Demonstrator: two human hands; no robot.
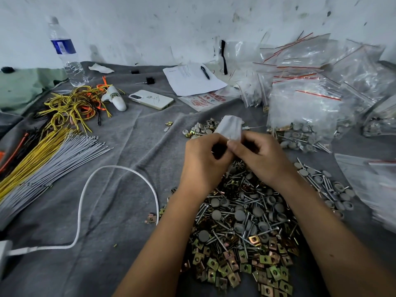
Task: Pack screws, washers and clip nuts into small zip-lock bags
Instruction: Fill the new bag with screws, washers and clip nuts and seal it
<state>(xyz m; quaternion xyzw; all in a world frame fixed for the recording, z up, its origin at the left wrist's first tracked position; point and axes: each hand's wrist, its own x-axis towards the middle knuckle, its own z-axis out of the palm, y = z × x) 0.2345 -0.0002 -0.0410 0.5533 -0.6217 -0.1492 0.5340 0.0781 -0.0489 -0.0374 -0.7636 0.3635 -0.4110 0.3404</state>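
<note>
Above the hardware pile (242, 221), 2 hands, left hand (203, 161) and right hand (263, 157), pinch a small bag (230, 127) with curled fingers; a loose pinch could spill its contents back into the pile.

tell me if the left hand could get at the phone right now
Probably not at once: the left hand and right hand both pinch a small bag. The cloth between it and the phone looks bare, so once it lets go, likely yes.
</note>
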